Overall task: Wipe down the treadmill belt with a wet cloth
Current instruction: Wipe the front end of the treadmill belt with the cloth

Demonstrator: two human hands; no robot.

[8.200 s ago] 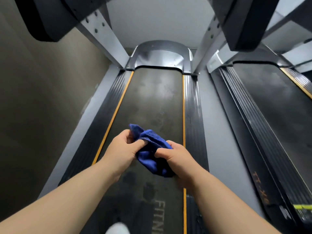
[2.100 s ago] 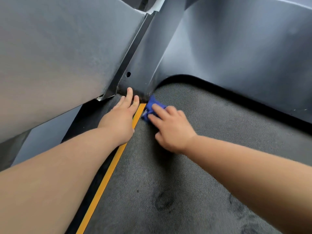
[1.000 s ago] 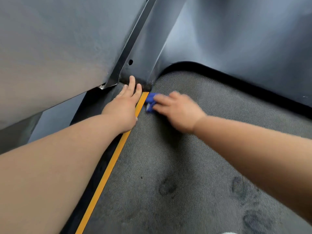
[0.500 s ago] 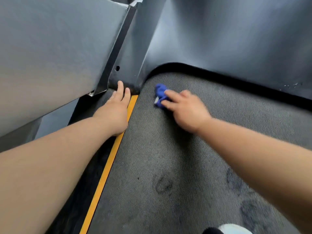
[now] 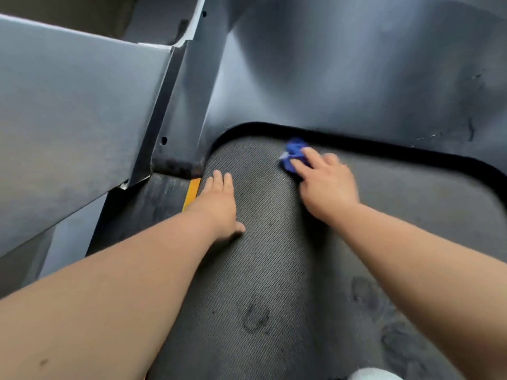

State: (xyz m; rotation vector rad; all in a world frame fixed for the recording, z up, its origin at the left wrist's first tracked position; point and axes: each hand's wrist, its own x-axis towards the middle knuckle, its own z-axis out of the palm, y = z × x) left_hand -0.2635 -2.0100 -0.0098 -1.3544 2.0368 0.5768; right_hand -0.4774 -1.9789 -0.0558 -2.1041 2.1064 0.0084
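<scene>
Blue cloth (image 5: 293, 153) is found bunched on the treadmill belt (image 5: 274, 270), at the belt's front end, just beside the black gap under the grey motor cover (image 5: 356, 67). The cloth is pressed to the belt by the right hand (image 5: 327, 187), whose fingers (image 5: 311, 157) are laid fairly straight over it. The grip is therefore recorded as apart, not clamped, though hand and cloth are blurred and the thumb is hidden. The left hand (image 5: 219, 205) is laid flat on the belt, palm down, fingers straight and close together; its grip is apart and nothing is held. This hand is placed at the belt's left edge, just beside a yellow stripe (image 5: 192, 192), and apart from the cloth. A black side rail (image 5: 153, 198) is seen left of the stripe, and a grey upright post (image 5: 68, 113) rises above it. Dark smudged marks (image 5: 255, 320) are noted on the woven belt nearer the person, with further marks toward the right arm. A white object (image 5: 373, 375) is cut off at the lower edge and cannot be identified.
</scene>
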